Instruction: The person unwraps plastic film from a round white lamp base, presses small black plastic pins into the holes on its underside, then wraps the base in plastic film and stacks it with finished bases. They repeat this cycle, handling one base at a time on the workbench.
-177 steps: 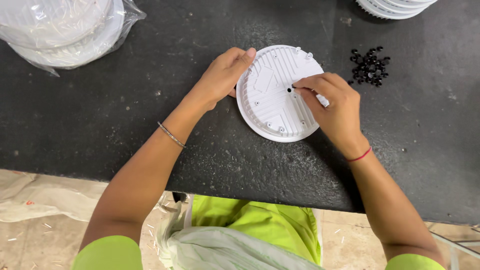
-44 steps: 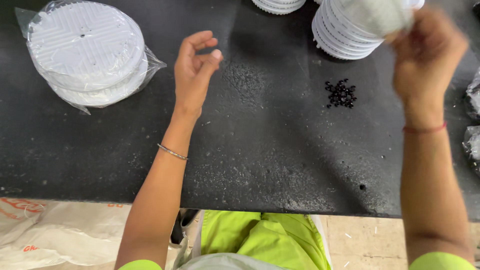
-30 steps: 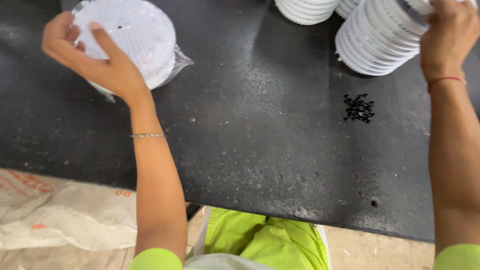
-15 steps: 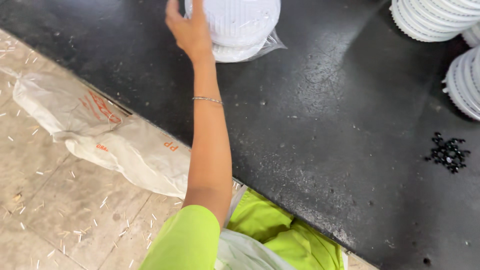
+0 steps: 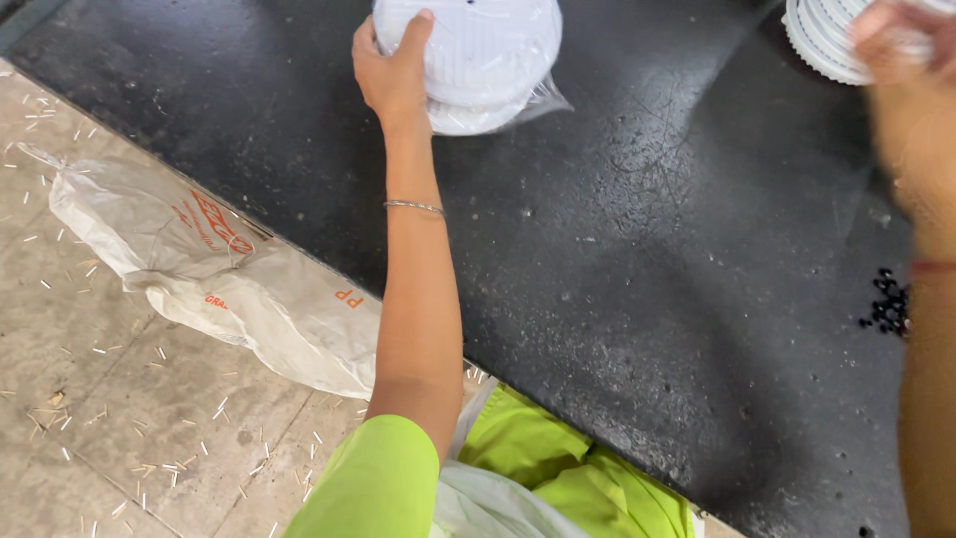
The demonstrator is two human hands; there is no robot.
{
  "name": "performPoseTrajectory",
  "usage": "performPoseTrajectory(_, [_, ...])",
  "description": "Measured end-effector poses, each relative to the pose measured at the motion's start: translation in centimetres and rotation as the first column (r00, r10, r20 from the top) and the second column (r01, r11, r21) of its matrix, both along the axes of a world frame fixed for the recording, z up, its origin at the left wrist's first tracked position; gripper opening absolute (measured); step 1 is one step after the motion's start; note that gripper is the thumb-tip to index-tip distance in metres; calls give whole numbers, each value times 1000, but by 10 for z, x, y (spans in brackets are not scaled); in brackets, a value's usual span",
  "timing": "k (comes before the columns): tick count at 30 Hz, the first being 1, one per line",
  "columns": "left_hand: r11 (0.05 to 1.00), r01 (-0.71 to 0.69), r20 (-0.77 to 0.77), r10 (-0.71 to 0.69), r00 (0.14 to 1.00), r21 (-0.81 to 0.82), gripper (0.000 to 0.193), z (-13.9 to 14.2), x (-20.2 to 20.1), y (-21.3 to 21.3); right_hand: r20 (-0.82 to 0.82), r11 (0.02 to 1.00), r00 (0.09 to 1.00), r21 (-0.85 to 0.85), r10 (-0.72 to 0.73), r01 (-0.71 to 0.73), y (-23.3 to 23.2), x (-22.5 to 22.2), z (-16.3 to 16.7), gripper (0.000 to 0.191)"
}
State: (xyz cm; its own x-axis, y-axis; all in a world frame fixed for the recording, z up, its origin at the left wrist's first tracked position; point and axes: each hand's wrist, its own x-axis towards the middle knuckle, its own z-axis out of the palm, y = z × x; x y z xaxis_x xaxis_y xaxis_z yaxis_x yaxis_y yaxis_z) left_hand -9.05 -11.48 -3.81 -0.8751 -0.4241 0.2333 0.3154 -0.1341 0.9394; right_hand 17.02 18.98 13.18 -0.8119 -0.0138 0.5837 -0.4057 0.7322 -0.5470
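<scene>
Head view: the left hand (image 5: 393,75) reaches to the far side of the black surface (image 5: 637,259) and closes on the rim of a stack of white discs (image 5: 478,55), thumb up over the top face and fingers round the left edge. The stack sits in a clear bag (image 5: 543,100), open and crumpled at its near right, which keeps the ribbed discs bundled together and lets the top one be gripped where it lies. A thin bangle (image 5: 413,206) rings the wrist.

At the far right, the right hand (image 5: 896,40) is blurred against a second stack (image 5: 822,40) of the same white discs, lying on its side at the frame's edge. Whether it is gripping a disc or only touching the stack cannot be told. A red thread (image 5: 931,267) circles that wrist. Just beside the forearm, a small heap of black bits (image 5: 886,304) lies loose on the surface, well apart from the bagged stack.

On the tiled floor (image 5: 119,438) at the left, a pale woven sack (image 5: 229,284) lies flattened against the near edge of the surface, with orange printing along its crumpled face. Short pale slivers are scattered across the tiles.
</scene>
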Motion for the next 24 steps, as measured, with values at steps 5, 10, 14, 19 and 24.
performPoseTrajectory(5, [998,49,-272,-59,961,-45,60,-7,-6,17,267,995,963,-76,-45,68,-18,14,-48,57])
performPoseTrajectory(10, [984,176,-482,-161,861,-14,65,-6,6,50,490,986,870,-120,-46,119,-10,59,-87,52])
performPoseTrajectory(14, [935,354,-441,-330,835,-29,60,-1,29,70,543,925,838,-342,49,167,8,87,-115,45])
performPoseTrajectory(19, [807,590,-379,-545,748,6,59,4,66,117,489,807,865,-553,112,208,27,108,-148,44])
performPoseTrajectory(24, [580,782,-222,-751,622,229,56,-3,125,170,458,561,869,-775,185,289,34,119,-163,51])
